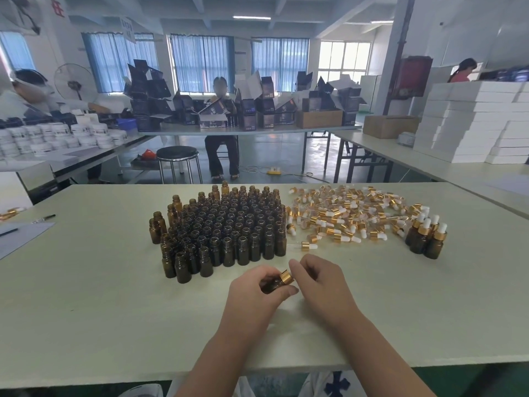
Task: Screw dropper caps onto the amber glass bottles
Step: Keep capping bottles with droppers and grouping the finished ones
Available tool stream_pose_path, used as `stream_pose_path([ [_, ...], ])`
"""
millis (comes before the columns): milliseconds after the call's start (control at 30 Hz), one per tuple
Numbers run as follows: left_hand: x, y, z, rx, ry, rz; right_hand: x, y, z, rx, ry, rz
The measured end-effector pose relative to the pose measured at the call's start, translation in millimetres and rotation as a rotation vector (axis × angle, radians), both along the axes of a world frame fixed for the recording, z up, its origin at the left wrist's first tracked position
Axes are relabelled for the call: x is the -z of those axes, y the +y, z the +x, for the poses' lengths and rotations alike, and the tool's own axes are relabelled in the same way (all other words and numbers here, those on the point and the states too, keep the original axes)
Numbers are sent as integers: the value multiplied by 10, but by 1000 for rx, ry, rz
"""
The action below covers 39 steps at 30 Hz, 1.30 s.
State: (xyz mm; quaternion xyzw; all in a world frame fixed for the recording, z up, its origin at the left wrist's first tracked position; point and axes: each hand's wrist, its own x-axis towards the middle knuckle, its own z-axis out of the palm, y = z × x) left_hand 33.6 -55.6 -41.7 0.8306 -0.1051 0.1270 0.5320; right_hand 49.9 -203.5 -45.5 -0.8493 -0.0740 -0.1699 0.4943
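Grips a tilted amber bottle (271,286) in the left hand (254,290), fingers and thumb curled round it, just in front of the block of open bottles (226,224) on the table (86,296). Pinches the gold cap (286,277) on its neck with the curled right hand (320,282) (bulb hidden). Right of the block: loose caps (343,213); farther right, capped bottles (426,239), upright.

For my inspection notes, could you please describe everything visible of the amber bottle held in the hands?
The held bottle is small, dark amber, glass by its look, tilted nearly on its side with its neck toward the right, above the table. The left hand grips its body. A gold-collared dropper cap sits on its neck, pinched by the right hand; how far it is screwed on cannot be told.
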Motion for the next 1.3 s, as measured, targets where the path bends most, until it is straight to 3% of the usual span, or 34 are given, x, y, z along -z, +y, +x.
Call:
stream_pose_path([
  [400,1,-2,-1,35,-40,24,-84,-10,-72,-88,-76,138],
  [700,10,4,12,15,3,-60,-205,-156,-111,-136,-116,40],
  [1067,18,1,25,-40,38,-75,-426,-1680,33,477,-135,-278],
  [1300,17,-4,17,-45,45,-81,-421,-2134,183,584,15,-421],
])
